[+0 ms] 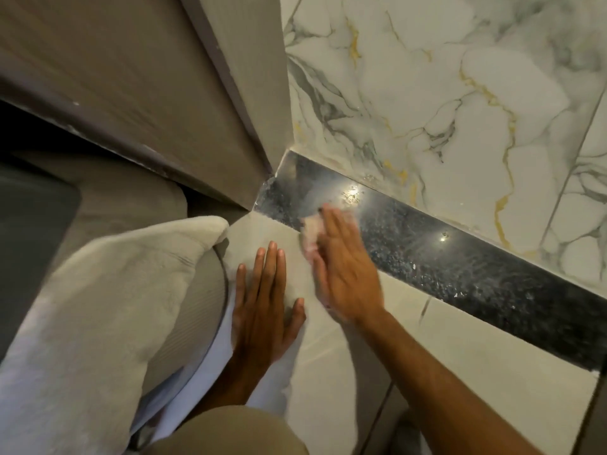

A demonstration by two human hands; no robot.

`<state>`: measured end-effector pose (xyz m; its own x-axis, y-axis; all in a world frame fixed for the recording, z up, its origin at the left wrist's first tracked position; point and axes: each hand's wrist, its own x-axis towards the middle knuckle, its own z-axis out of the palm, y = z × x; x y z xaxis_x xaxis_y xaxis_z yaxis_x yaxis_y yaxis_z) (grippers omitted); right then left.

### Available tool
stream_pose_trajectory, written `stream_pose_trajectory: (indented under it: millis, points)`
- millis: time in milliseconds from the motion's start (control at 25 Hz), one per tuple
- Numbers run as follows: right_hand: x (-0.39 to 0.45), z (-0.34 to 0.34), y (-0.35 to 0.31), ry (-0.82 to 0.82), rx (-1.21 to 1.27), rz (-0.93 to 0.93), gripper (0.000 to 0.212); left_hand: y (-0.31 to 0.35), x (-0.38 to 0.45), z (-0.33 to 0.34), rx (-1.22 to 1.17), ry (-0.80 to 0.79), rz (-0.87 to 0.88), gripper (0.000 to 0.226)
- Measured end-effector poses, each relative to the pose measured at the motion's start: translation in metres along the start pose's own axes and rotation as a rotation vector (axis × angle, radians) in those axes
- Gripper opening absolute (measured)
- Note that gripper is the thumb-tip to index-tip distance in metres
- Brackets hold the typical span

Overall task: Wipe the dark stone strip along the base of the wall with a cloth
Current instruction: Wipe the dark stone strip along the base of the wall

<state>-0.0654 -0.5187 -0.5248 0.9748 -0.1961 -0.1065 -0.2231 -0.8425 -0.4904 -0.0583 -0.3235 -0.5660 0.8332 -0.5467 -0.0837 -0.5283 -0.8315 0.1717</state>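
Cloth (311,233) pressed under flat right hand (345,267) at strip (460,257) lower edge; left hand (262,310) splayed, empty

A glossy, speckled dark stone strip (460,257) is seen below marble tiles; a blurred pale cloth (310,233) is pressed at its lower edge.

Dim warm light, stone strip (427,244) glare, motion-blurred right hand (341,267).

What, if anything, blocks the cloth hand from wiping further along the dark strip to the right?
Nothing visible. The right hand presses the blurred pale cloth near the left end of the dark speckled stone strip, whose surface runs bare to the right. The left hand rests flat on the floor, clear.
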Motion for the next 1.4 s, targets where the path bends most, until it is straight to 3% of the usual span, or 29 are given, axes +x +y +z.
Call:
stream_pose_trajectory:
  millis: [80,200,320,480,600,720,880,1000,1160,1280,1400]
  points:
    - [-0.003,-0.011,0.017,0.082,0.018,0.161,0.058,0.0,-0.001,0.0,0.008,-0.005,-0.012,0.083]
    - [0.07,-0.008,0.003,0.231,-0.049,0.288,0.051,-0.001,-0.001,0.004,0.002,0.017,-0.013,0.084]
    - [0.108,0.011,-0.031,0.058,-0.126,0.083,0.052,0.0,-0.001,0.007,-0.048,0.053,-0.056,0.085]
    - [0.025,0.002,0.001,-0.145,-0.207,-0.26,0.058,0.002,-0.001,0.003,-0.009,0.056,-0.048,0.086]
    - [0.03,-0.022,0.044,-0.059,-0.211,-0.123,0.058,0.001,0.0,0.005,0.015,0.044,-0.049,0.087]
    - [0.094,-0.012,0.007,0.063,-0.247,0.123,0.061,0.0,0.0,0.008,0.008,0.052,-0.05,0.085]
    - [0.061,0.009,-0.031,-0.078,-0.171,-0.042,0.06,0.004,-0.001,0.0,-0.019,0.061,-0.057,0.083]
    - [0.013,-0.005,0.005,-0.051,-0.146,0.041,0.063,0.006,0.002,-0.006,0.001,0.031,-0.057,0.082]
    - [0.074,-0.002,0.011,0.079,-0.242,0.169,0.068,0.001,0.001,0.0,0.016,0.007,-0.051,0.084]
    - [0.076,0.006,-0.005,0.02,-0.236,0.125,0.069,0.002,0.0,-0.002,0.002,0.009,-0.054,0.083]
    - [-0.001,-0.002,0.015,-0.084,-0.279,0.036,0.068,0.006,0.001,-0.011,0.032,0.003,-0.046,0.082]
